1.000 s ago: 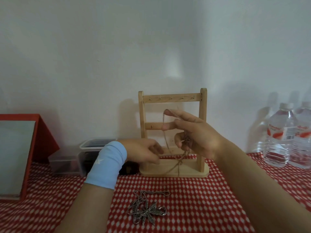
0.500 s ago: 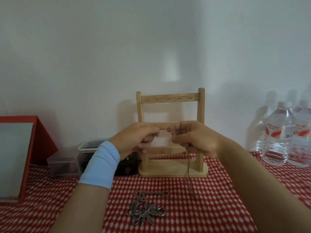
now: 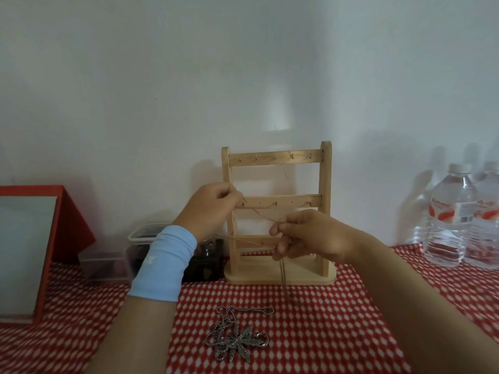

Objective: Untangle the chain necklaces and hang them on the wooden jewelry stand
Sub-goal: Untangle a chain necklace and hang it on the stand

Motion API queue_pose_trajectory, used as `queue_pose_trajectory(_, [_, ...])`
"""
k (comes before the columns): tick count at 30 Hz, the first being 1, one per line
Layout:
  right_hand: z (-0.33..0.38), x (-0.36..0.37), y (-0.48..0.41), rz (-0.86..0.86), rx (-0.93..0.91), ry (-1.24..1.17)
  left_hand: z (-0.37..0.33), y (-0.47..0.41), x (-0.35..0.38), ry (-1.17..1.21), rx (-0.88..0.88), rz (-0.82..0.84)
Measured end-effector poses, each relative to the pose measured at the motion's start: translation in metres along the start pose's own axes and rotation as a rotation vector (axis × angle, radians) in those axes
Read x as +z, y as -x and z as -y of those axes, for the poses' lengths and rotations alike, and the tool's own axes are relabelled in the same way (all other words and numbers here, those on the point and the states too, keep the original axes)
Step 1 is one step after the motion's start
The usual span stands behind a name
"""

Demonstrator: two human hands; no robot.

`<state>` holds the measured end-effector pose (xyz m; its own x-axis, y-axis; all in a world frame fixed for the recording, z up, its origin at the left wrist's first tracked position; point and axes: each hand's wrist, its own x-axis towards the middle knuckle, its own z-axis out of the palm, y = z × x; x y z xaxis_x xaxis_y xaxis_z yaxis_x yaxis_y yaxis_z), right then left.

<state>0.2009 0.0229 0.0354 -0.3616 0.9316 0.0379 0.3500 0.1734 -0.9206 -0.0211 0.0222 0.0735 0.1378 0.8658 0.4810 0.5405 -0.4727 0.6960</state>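
A wooden jewelry stand (image 3: 275,157) with three hooked rungs stands at the back of the table against the wall. In front of it, my left hand (image 3: 213,209) pinches one end of a thin chain necklace (image 3: 263,215) near the middle rung. My right hand (image 3: 302,236) pinches the same chain lower and to the right; two strands stretch between the hands and a loop hangs below my right fingers. A second, silver chain necklace with a leaf pendant (image 3: 237,336) lies bunched on the cloth near me.
A red-and-white checked cloth (image 3: 310,319) covers the table. Clear plastic boxes (image 3: 108,263) sit left of the stand. A red-framed board (image 3: 29,247) leans at the far left. Two water bottles (image 3: 453,217) stand at the right.
My hands have drawn apart: the left rose to the stand's left post, the right dropped lower right. The chain between them is now stretched into slanting strands.
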Motion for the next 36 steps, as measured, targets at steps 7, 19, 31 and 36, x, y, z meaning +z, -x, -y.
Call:
queue_pose_trajectory(7, [-0.001, 0.004, -0.005, 0.037, -0.013, -0.120, 0.005, 0.005, -0.004, -0.381, -0.215, 0.479])
queue_pose_trajectory(19, [0.009, 0.008, 0.003, 0.042, -0.053, 0.448, 0.020, 0.006, -0.020, -0.605, -0.331, 0.643])
queue_pose_trajectory(31, [0.023, 0.014, 0.011, 0.008, -0.099, 0.115, 0.000, 0.002, -0.001, -0.275, -0.082, 0.619])
queue_pose_trajectory(36, [0.027, 0.011, 0.012, -0.055, -0.102, 0.125, 0.006, 0.002, -0.003, -0.089, -0.090, 0.501])
